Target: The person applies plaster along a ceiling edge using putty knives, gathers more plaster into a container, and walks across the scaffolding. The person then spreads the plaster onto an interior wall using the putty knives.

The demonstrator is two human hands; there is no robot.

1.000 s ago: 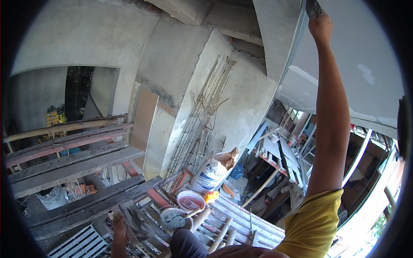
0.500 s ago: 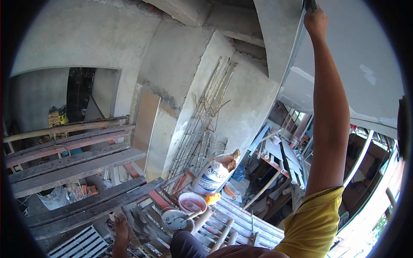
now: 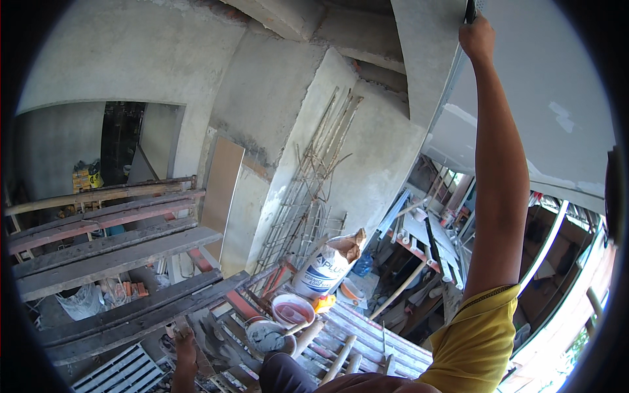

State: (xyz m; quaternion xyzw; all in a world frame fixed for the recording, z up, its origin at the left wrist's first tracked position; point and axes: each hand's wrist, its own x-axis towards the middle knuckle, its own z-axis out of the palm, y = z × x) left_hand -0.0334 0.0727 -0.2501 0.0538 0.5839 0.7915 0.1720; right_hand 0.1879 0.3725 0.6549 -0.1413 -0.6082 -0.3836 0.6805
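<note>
Tool [image 3: 471, 12] in right hand [image 3: 477, 38] near panel edge [image 3: 454, 74], open room below.

I record bare grey cement-rendered walls [image 3: 131, 59], patchy in finish, with a rough concrete beam [image 3: 275, 16] overhead. To my left, a wide opening [image 3: 98, 141] shows a dim back room. Weathered planks [image 3: 111, 262] run across the space before it. A brown board [image 3: 221, 180] and a rebar cage [image 3: 308, 180] stand against the walls. Strong daylight [image 3: 550, 340] enters at far right.

A tan board [image 3: 222, 188] stands by the grey wall [image 3: 252, 92], left of tied rods [image 3: 318, 171].
</note>
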